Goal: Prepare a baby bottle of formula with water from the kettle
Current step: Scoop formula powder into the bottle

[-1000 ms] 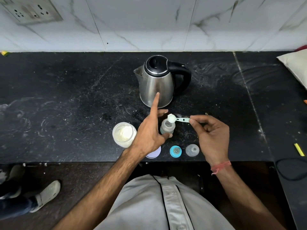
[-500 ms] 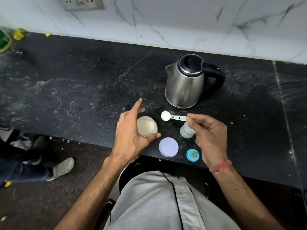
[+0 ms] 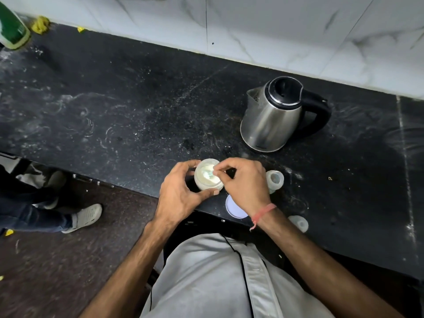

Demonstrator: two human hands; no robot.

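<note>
An open jar of white formula powder (image 3: 204,180) stands near the counter's front edge. My left hand (image 3: 180,195) grips it, fingers and thumb curled round its sides. My right hand (image 3: 244,180) pinches the handle of a small pale-green scoop (image 3: 209,174), whose bowl is down in the powder. The open baby bottle (image 3: 275,179) stands just right of my right hand. The jar's lavender lid (image 3: 234,210) lies flat under my right wrist. A clear bottle cap (image 3: 298,223) sits at the counter's front edge. The steel kettle (image 3: 271,120), black lid down, stands behind, handle to the right.
The black stone counter (image 3: 137,106) meets a marble-tiled wall at the back. A green bottle (image 3: 11,26) and a yellow scrap (image 3: 40,25) sit at the far left. Another person's shoe (image 3: 85,216) is on the floor at the lower left.
My left hand left the bottle and now grips the powder jar. My right hand carried the scoop left from over the bottle and lowered it into the jar. The view swung left.
</note>
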